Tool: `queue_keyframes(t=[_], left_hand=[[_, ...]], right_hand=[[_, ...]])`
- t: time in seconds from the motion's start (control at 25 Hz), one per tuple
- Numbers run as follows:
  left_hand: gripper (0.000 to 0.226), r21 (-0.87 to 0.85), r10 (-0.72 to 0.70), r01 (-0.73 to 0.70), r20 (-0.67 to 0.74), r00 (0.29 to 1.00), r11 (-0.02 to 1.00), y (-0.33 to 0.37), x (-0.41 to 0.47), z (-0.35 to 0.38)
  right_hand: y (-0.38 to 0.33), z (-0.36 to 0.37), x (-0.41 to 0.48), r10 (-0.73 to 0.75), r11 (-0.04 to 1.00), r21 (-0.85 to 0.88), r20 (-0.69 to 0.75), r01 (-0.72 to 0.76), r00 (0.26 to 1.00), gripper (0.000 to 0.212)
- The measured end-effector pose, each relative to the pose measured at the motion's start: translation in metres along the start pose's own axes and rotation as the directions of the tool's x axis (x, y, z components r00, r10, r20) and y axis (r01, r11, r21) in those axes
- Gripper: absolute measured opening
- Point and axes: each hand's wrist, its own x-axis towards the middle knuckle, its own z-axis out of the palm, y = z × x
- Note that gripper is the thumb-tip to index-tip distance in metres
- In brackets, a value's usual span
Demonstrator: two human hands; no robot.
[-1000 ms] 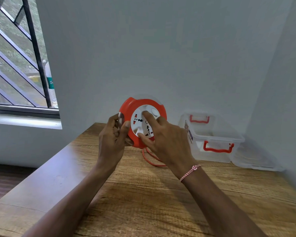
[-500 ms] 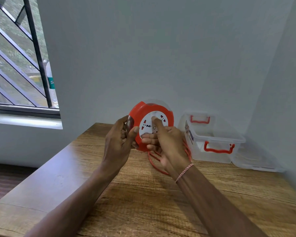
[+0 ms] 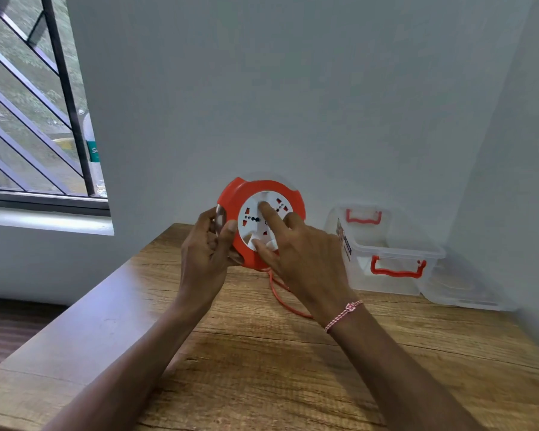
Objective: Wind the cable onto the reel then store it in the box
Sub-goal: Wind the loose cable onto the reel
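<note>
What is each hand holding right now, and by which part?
The left hand grips the orange cable reel by its left rim, lifted above the table. The right hand presses fingers on the reel's white socket face, not closed around it.

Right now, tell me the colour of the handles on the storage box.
Red-orange handles on a clear plastic box, seen best in the head view.
</note>
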Motion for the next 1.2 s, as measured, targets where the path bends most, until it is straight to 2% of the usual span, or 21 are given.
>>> queue_keyframes(t=[0.2, 0.24, 0.32, 0.36, 0.4, 0.44, 0.48, 0.52, 0.56, 0.6, 0.64, 0.68, 0.72, 0.76, 0.8, 0.84, 0.88, 0.96, 1.08, 1.2], left_hand=[[0.036, 0.003, 0.036, -0.036, 0.047, 0.998, 0.999, 0.000, -0.004, 0.003], [0.037, 0.004, 0.045, -0.046, 0.055, 0.997, 0.999, 0.000, -0.004, 0.003], [0.038, 0.007, 0.066, -0.067, 0.064, 0.996, 0.998, 0.001, -0.005, 0.003], [0.038, 0.011, 0.078, -0.079, 0.068, 0.995, 0.997, 0.001, -0.005, 0.004], [0.038, 0.022, 0.094, -0.095, 0.068, 0.993, 0.995, 0.001, -0.005, 0.005], [0.037, 0.038, 0.112, -0.115, 0.065, 0.992, 0.993, 0.001, -0.006, 0.006], [0.037, 0.055, 0.127, -0.130, 0.061, 0.990, 0.990, 0.000, -0.006, 0.007], [0.037, 0.071, 0.129, -0.133, 0.054, 0.990, 0.989, 0.000, -0.007, 0.008], [0.036, 0.087, 0.121, -0.125, 0.041, 0.992, 0.988, -0.001, -0.006, 0.008], [0.034, 0.099, 0.105, -0.106, 0.022, 0.994, 0.989, -0.001, -0.006, 0.007], [0.032, 0.097, 0.082, -0.082, 0.001, 0.997, 0.992, -0.001, -0.004, 0.005], [0.029, 0.074, 0.055, -0.053, -0.017, 0.998, 0.996, -0.001, -0.003, 0.004], [0.027, 0.042, 0.028, -0.027, -0.029, 0.999, 0.999, -0.001, -0.001, 0.002], [0.025, 0.018, 0.009, -0.008, -0.033, 0.999, 1.000, 0.000, 0.000, 0.000], [0.023, 0.008, -0.001, 0.002, -0.033, 0.999, 1.000, 0.001, 0.002, 0.000], [0.021, 0.005, -0.005, 0.005, -0.032, 0.999, 1.000, 0.002, 0.002, -0.001], [0.021, 0.004, -0.004, 0.004, -0.032, 0.999, 1.000, 0.002, 0.003, 0.000], [0.024, 0.001, 0.000, 0.000, -0.029, 1.000, 1.000, 0.001, 0.002, 0.001], [0.029, -0.007, 0.017, -0.017, -0.014, 1.000, 1.000, -0.001, 0.000, 0.002], [0.031, -0.002, 0.055, -0.055, 0.006, 0.998, 0.998, 0.002, -0.002, 0.003]], right_hand=[[-0.002, 0.001, 0.000, 0.087, 0.992, 0.093, -0.019, -0.085, 0.996, 0.063], [-0.002, 0.000, 0.000, 0.133, 0.981, 0.144, -0.027, -0.128, 0.991, 0.063], [-0.004, -0.002, 0.003, 0.320, 0.905, 0.281, 0.049, -0.321, 0.946, 0.062], [-0.006, -0.003, 0.005, 0.445, 0.801, 0.381, 0.135, -0.461, 0.885, 0.058], [-0.009, -0.002, 0.008, 0.565, 0.604, 0.523, 0.251, -0.601, 0.786, 0.053], [-0.012, -0.002, 0.010, 0.637, 0.300, 0.659, 0.401, -0.690, 0.659, 0.049], [-0.015, -0.003, 0.011, 0.640, -0.023, 0.707, 0.554, -0.707, 0.533, 0.046], [-0.016, -0.005, 0.011, 0.594, -0.249, 0.686, 0.666, -0.684, 0.452, 0.044], [-0.016, -0.006, 0.010, 0.537, -0.361, 0.655, 0.728, -0.664, 0.427, 0.042], [-0.015, -0.007, 0.009, 0.495, -0.379, 0.640, 0.751, -0.669, 0.437, 0.040], [-0.012, -0.009, 0.009, 0.487, -0.305, 0.656, 0.730, -0.690, 0.479, 0.038], [-0.007, -0.010, 0.009, 0.517, -0.087, 0.689, 0.649, -0.720, 0.558, 0.038], [0.000, -0.010, 0.009, 0.543, 0.266, 0.666, 0.494, -0.697, 0.679, 0.039], [0.007, -0.010, 0.008, 0.501, 0.634, 0.526, 0.280, -0.567, 0.819, 0.039], [0.012, -0.010, 0.005, 0.356, 0.868, 0.335, 0.090, -0.365, 0.930, 0.040], [0.013, -0.010, 0.004, 0.193, 0.963, 0.195, -0.013, -0.186, 0.981, 0.043], [0.013, -0.010, 0.004, 0.074, 0.990, 0.126, -0.040, -0.068, 0.996, 0.047], [0.008, -0.008, 0.003, -0.022, 0.998, 0.066, -0.035, 0.024, 0.999, 0.055], [0.003, -0.008, 0.005, -0.027, 1.000, -0.009, -0.028, 0.027, 0.999, 0.063], [0.002, -0.009, 0.006, 0.006, 1.000, 0.009, -0.032, -0.006, 0.999, 0.061]])
